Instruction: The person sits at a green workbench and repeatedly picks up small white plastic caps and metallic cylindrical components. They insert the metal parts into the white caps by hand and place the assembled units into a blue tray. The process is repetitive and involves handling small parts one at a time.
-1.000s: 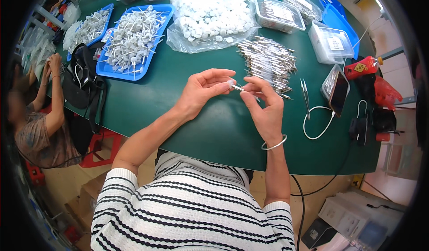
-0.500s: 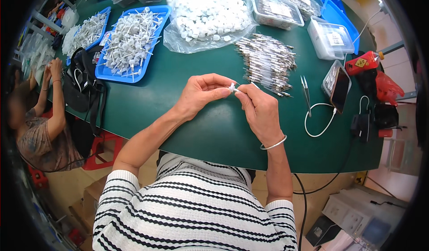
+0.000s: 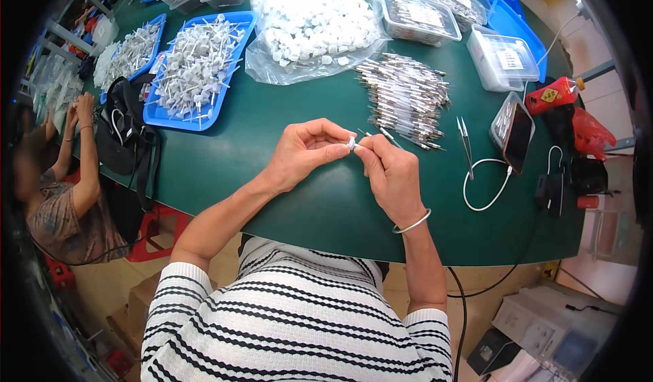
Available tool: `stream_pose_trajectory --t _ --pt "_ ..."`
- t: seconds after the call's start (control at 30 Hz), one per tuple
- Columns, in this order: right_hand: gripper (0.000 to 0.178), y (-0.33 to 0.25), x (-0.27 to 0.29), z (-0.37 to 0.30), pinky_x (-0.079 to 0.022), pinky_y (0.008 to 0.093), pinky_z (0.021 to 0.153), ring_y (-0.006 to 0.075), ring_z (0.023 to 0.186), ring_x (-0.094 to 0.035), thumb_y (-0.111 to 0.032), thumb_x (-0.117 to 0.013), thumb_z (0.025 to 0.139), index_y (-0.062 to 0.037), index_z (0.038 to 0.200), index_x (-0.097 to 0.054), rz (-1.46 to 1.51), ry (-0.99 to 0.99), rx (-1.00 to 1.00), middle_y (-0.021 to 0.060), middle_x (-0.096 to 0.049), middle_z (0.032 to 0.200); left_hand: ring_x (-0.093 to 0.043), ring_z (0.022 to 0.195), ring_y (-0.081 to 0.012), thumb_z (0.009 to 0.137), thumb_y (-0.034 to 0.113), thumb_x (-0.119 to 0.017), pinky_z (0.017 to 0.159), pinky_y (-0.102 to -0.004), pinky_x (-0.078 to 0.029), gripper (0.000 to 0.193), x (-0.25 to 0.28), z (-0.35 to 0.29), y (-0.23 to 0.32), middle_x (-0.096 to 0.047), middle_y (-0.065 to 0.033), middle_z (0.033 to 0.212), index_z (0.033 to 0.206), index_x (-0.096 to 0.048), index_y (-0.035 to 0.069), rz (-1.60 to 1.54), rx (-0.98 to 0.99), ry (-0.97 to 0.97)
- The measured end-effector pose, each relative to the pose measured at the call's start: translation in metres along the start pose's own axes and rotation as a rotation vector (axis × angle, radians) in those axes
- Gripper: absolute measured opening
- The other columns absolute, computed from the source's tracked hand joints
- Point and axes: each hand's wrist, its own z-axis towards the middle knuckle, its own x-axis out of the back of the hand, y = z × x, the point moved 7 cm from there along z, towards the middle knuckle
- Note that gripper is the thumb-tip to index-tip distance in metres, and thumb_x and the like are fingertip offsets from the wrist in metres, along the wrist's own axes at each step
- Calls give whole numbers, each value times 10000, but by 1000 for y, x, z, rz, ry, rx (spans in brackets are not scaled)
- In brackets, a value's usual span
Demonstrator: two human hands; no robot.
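Observation:
A small white plastic cap (image 3: 352,142) is pinched between the thumb and forefinger of my left hand (image 3: 303,152). My right hand (image 3: 393,178) meets it fingertip to fingertip, closed on a thin rod whose end is at the cap; the fingers mostly hide the rod. Whether the rod sits inside the cap I cannot tell. Just beyond my right hand lies a pile of thin rods with metal ends (image 3: 408,100). A large clear bag (image 3: 272,69) of loose white caps lies at the far middle. Tweezers (image 3: 465,144) rest right of my right hand.
Blue trays (image 3: 178,122) of white-headed pieces stand at the left, beside a black bag (image 3: 122,127). Clear plastic boxes (image 3: 422,18) line the far right. A phone (image 3: 519,137), white cable (image 3: 486,206) and red bottle (image 3: 554,96) are at right. A co-worker (image 3: 64,198) sits at left.
Both hands have shifted slightly to the left and stay together. The white cap has tipped to a more upright angle between the fingertips.

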Motion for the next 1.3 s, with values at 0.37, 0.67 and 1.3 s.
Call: stream_pose_trajectory --t 0.37,0.67,1.3 --pt "80 7 -3 0 -418 264 491 139 515 -530 -79 -589 888 -8 900 -624 228 -19 -77 55 -558 617 -601 869 -91 836 -32 -630 746 -190 -501 202 -2 -1 9 -624 -76 996 1038 -635 -38 58 -83 15" --pt "123 14 -6 -3 -407 232 488 93 522 -511 -122 -565 920 -15 888 -616 313 -63 -84 28 -557 607 -606 888 -108 836 -75 -612 738 -186 -502 201 -6 -6 14 -606 -88 1006 1034 -636 -51 109 -190 3" --pt "215 27 -24 -7 -434 224 665 82 725 -547 -209 -518 966 -15 954 -610 853 -297 -241 18 -586 782 -619 799 -147 758 6 -704 690 -262 -498 291 -28 -23 73 -641 -78 906 1043 -647 23 664 -554 -50"
